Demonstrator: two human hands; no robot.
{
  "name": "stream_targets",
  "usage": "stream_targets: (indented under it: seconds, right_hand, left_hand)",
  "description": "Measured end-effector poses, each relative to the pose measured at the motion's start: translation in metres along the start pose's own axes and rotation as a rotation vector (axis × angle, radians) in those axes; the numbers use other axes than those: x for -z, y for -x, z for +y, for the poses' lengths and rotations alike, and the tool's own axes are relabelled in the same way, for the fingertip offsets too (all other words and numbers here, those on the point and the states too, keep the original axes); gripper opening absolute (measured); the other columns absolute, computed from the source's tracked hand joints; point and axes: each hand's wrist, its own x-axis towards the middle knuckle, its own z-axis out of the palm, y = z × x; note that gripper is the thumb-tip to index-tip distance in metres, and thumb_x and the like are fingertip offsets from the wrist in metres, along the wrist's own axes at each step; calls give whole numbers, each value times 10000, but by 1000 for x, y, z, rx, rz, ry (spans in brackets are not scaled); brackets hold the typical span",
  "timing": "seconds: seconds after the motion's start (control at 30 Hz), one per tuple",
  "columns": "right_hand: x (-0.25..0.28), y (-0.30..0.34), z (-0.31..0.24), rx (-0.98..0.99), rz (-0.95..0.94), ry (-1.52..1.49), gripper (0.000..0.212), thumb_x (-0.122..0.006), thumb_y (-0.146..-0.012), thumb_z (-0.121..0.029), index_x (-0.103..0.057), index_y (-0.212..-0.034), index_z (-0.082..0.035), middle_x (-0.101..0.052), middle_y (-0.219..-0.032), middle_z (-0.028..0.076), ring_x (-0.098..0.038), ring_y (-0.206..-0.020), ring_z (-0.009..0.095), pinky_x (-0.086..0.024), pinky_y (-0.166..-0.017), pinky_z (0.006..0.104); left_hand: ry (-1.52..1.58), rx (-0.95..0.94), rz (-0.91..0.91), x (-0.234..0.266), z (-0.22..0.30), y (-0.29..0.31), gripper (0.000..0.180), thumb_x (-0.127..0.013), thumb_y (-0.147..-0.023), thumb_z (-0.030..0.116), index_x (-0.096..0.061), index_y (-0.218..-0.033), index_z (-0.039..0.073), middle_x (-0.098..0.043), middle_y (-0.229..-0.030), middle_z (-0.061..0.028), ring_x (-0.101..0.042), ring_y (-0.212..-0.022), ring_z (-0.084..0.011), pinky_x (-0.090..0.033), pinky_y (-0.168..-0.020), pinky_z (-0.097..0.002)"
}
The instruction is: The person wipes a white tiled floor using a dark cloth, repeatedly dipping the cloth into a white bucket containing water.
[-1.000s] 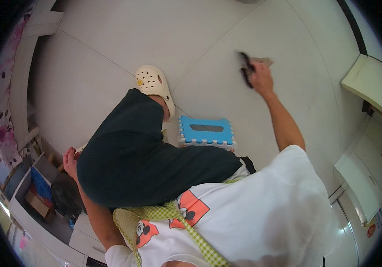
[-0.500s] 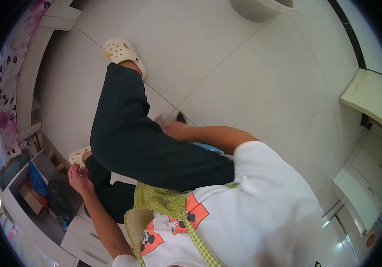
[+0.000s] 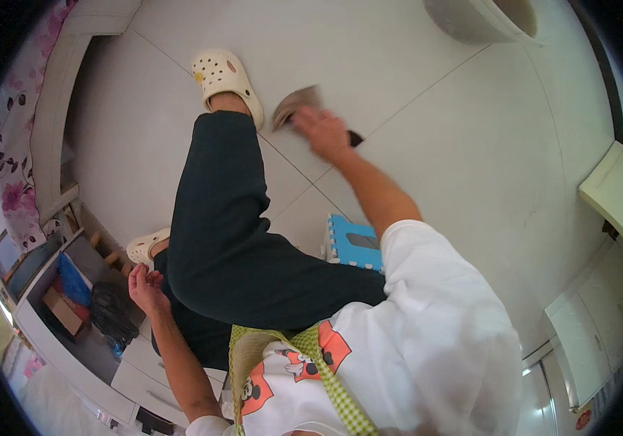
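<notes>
Out over the floor tiles, my right hand (image 3: 322, 133) is closed on what looks like a short hand brush (image 3: 295, 105). Its grey-brown, fan-shaped head spreads beyond my fingers, and a black end sticks out by my wrist. Motion blurs both, and my palm hides the grip. My left hand (image 3: 147, 288) is held beside my left leg with its fingers curled towards the thumb. Whether something small is pinched there cannot be made out. A cream clog (image 3: 223, 78) on my right foot is just left of the brush.
A blue-topped folding stool (image 3: 351, 242) is partly under my right thigh. At the upper right stands a pale bucket (image 3: 464, 18). An open shelf with bags (image 3: 108, 309) is at the left, below a flowered cloth (image 3: 14, 152). White cabinets (image 3: 580, 341) line the right side.
My right hand has swung forward, away from beside my right thigh, carrying the brush out past my knee towards the clog. More of the blue stool shows. My left hand stays curled.
</notes>
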Motion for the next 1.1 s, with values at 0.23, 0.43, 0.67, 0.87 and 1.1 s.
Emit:
stream_targets:
  seconds: [0.23, 0.43, 0.67, 0.87, 1.1]
  right_hand:
    - [89, 122, 236, -761, 117, 228, 494, -414, -839, -97, -347, -1320, -189, -311, -1387, 75, -415, -1178, 291, -382, -941, 410]
    - [132, 126, 206, -462, 297, 81, 276, -480, -804, -74, -551, -1071, -68, -564, -1058, 135, -522, -1003, 319, -422, -834, 422]
    - [18, 93, 10, 469, 0, -163, 290, -502, -754, -88, -562, -1034, -138, -551, -1074, 83, -551, -907, 285, -478, -728, 403]
    - [33, 42, 60, 199, -17, 44, 368, -415, -838, -116, -470, -1199, -76, -496, -1219, 116, -457, -1095, 310, -389, -898, 418]
    - [131, 114, 234, -647, -176, 128, 369, -500, -825, -337, -584, -1028, -40, -602, -1050, 163, -550, -1005, 326, -437, -836, 407]
  left_hand:
    - [117, -139, -172, -13, 27, 1, 91, -557, -838, 91, -564, -909, 34, -580, -774, -35, -559, -583, -115, -447, -526, -226]
    - [149, -84, -77, -12, 47, 34, 111, -569, -830, 105, -580, -913, 31, -569, -775, -22, -548, -608, -109, -456, -547, -229]
    - [358, -284, -121, -5, 133, 48, 111, -546, -842, 102, -577, -918, 28, -567, -801, -35, -547, -615, -132, -455, -574, -265]
    - [395, -433, -33, 40, 158, 62, 110, -536, -842, 85, -585, -925, 31, -576, -794, -34, -554, -617, -134, -459, -575, -262]
    - [409, -242, 131, 84, 87, 48, 122, -538, -818, 90, -576, -930, 58, -573, -779, -40, -540, -587, -153, -447, -527, -290]
